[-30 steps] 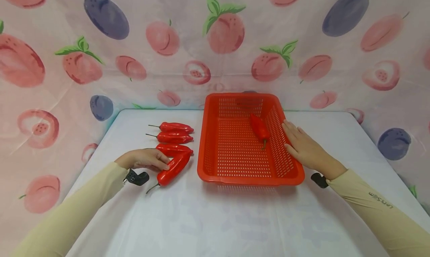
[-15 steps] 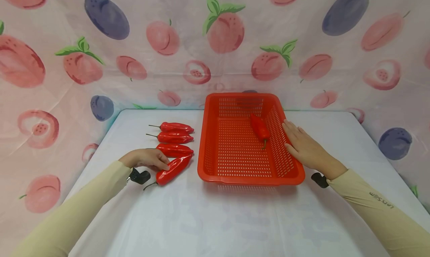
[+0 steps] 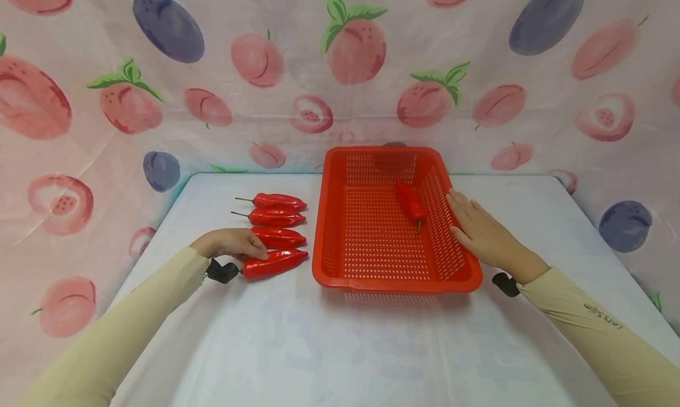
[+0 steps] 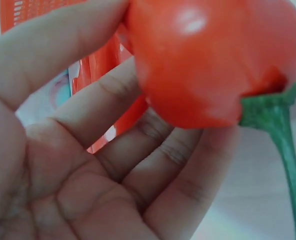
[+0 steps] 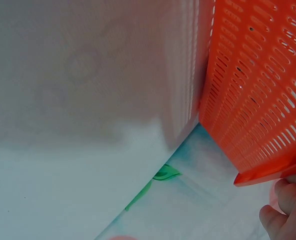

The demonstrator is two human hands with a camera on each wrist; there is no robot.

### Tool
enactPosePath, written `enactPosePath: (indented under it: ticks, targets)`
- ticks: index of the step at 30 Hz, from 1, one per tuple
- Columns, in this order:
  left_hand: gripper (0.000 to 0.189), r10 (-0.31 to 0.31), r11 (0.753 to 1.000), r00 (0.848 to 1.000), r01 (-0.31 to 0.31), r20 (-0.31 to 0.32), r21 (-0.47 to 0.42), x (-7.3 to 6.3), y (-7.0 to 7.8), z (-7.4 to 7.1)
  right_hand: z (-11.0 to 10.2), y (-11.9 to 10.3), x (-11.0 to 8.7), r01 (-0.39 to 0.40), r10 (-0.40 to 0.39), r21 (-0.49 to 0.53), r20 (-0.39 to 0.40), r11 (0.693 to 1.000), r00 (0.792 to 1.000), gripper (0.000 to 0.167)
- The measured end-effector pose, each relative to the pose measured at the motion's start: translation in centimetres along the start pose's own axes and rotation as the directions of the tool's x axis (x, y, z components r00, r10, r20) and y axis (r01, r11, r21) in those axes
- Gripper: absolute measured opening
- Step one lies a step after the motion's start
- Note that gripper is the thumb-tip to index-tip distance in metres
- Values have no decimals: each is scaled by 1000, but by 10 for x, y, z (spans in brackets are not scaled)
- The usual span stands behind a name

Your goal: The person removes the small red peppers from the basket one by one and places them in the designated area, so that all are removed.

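Your left hand (image 3: 234,245) grips the nearest red pepper (image 3: 275,263) at its stem end, fingers curled over it, while the pepper lies almost level on the counter (image 3: 340,348) with its tip pointing toward the red basket (image 3: 340,280). The left wrist view shows your thumb and fingers (image 4: 138,165) wrapped round the fat red end of that pepper (image 4: 213,60), with the green stem (image 4: 288,150) sticking out past your hand. Just behind it lie three more red peppers in a row, tips toward the basket: the closest one (image 3: 278,237) is just beside your knuckles, then the middle one (image 3: 276,218), then the farthest one (image 3: 278,202), whose thin stem points left. The basket stands to the right of the row, close to the pepper tips, and holds one pepper (image 3: 410,204) lying against its right inner wall, stem toward you. Your right hand (image 3: 480,233) rests flat and relaxed against the outside of the basket's right wall, fingers straight and holding nothing; the right wrist view catches only fingertips (image 5: 288,210) under the basket's rim (image 5: 268,172). A cloth printed with peaches and plums (image 3: 159,70) hangs behind and around the counter.
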State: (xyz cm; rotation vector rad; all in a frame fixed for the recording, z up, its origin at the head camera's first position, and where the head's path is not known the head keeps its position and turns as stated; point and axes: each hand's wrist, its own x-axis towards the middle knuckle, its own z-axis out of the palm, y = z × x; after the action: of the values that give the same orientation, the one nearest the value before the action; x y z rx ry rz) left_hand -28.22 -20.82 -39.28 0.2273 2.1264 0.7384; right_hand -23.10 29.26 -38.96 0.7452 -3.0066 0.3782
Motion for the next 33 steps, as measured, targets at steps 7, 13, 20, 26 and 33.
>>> enactPosePath:
  ticks: [7,13,20,26,33]
  targets:
    - [33,9,1000,1000,-9,-9,11,-1,-2,-5,0,0,0,7,-7,-1,-9,1000,1000,67]
    - [35,23,998,1000,-24,11,53,1,-6,-10,-1,0,0,10,-10,0,-9,1000,1000,66]
    - [40,20,996,1000,-19,-10,92,1,-8,-11,-2,0,1,14,-14,1,-11,1000,1000,66]
    - [45,39,994,999,-39,-3,99,-2,-14,-10,-2,-1,1,0,0,8,4,1000,1000,66]
    - [45,68,991,997,-71,24,113,-8,-25,-11,-3,-2,1,2,-2,11,3,1000,1000,66]
